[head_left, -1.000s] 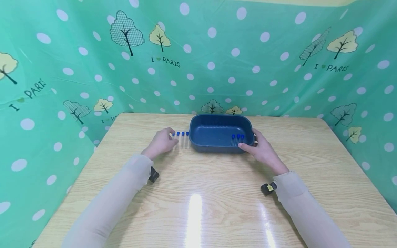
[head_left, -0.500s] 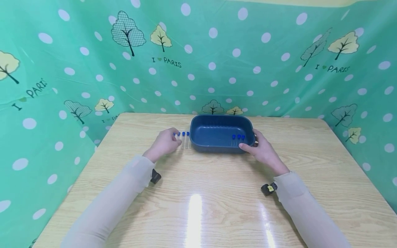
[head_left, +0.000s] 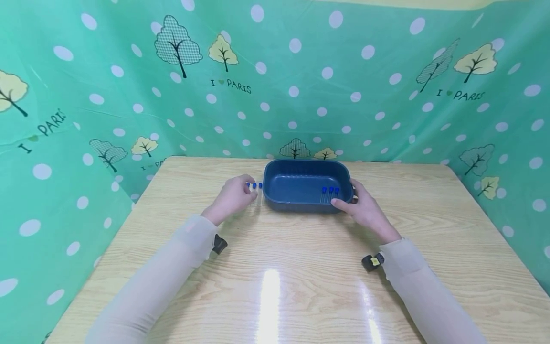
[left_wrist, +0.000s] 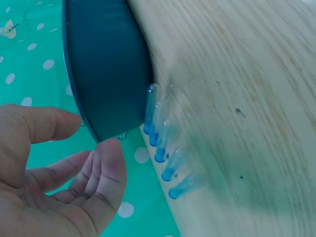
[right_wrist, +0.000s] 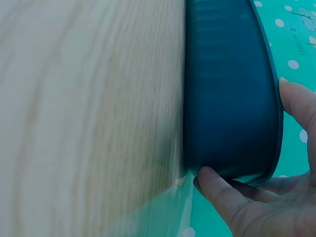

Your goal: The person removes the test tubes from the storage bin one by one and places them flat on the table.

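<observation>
A dark blue plastic basin [head_left: 296, 207] stands at the back of the table. Several clear test tubes [left_wrist: 169, 173] with blue caps lie in a row on the wood by its left end. My left hand [head_left: 234, 196] hovers over this row, thumb and fingers apart, holding nothing visible; it hides some of the tubes in the head view. In the basin's right part lie three blue-capped tubes [head_left: 331, 190]. My right hand [head_left: 365, 208] grips the basin's right end, thumb at the rim and fingers around the outside, also seen in the right wrist view.
The wooden table [head_left: 301, 258] reaches toward me, with bright light reflections near the front. A green dotted curtain [head_left: 322, 95] with printed trees hangs behind and on both sides.
My left hand has shifted slightly right along the row, closer to the basin, and now covers more of the tubes. The right hand and basin stay put.
</observation>
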{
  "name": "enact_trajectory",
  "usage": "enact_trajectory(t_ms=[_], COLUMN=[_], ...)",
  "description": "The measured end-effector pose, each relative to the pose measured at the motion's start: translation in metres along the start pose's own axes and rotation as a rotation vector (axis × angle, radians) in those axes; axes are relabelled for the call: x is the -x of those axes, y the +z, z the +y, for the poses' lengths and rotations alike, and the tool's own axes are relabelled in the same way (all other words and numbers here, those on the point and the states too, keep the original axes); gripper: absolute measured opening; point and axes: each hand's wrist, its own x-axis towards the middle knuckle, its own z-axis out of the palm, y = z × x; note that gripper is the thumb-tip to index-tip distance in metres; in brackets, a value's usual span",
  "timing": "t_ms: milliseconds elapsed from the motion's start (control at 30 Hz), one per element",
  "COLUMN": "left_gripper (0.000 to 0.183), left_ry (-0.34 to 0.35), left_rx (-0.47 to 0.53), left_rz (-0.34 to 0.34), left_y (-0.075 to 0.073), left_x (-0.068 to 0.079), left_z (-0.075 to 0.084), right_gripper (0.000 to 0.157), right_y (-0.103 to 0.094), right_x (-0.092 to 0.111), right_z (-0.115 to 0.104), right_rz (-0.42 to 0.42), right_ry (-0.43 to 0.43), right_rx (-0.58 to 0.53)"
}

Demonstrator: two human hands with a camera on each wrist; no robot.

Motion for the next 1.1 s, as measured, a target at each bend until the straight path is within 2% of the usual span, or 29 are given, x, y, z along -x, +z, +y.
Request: enact_trajectory(t_ms=[633,833,1100], left_gripper=[0.033,0.033,0.03], left_ry=[0.07,0.088,0.135], left_rx=[0.022,0.025,0.016], left_rz=[0.044,0.031,0.019], left_y=[0.005,0.005,0.009], left_x=[-0.004,-0.005,-0.007], left_z=[0.025,0.035,0.049], right_gripper=[0.097,0.101,0.097], right_y=[0.001,0.0,0.001], right_x=[0.001,0.002,0.001], right_z=[-0.001,-0.001,-0.002], right_rz=[0.004,0.002,0.004], right_ry=[-0.004,0.0,0.002], right_rx=[0.0,0.004,0.001])
